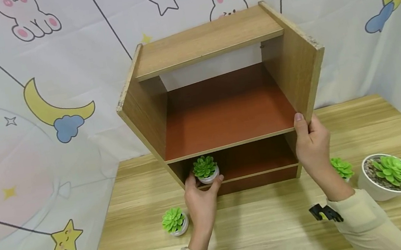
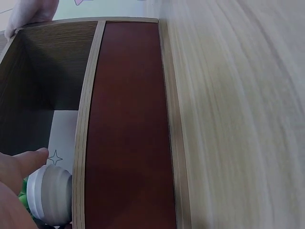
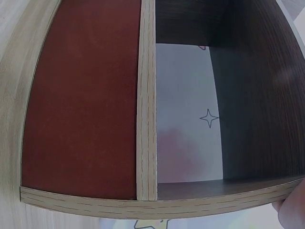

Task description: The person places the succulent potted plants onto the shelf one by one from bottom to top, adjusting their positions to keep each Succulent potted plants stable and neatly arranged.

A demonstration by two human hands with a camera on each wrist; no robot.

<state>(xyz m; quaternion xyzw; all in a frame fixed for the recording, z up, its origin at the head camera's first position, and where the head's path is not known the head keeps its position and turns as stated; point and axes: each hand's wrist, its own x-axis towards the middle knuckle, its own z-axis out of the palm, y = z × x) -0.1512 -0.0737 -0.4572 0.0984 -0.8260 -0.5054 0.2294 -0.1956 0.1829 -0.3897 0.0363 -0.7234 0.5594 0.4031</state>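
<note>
I see the small succulent [image 1: 206,168] at the left end of the wooden cabinet's [image 1: 229,108] lower compartment, by the near edge. My left hand [image 1: 200,202] pinches its pot between thumb and fingers. Right hand [image 1: 315,147] is curled round the right side panel [image 1: 297,64]. Another succulent [image 1: 174,221] sits near left on the table [image 1: 268,226]; a third [image 1: 342,168] and a larger potted plant [image 1: 389,177], right.
</note>
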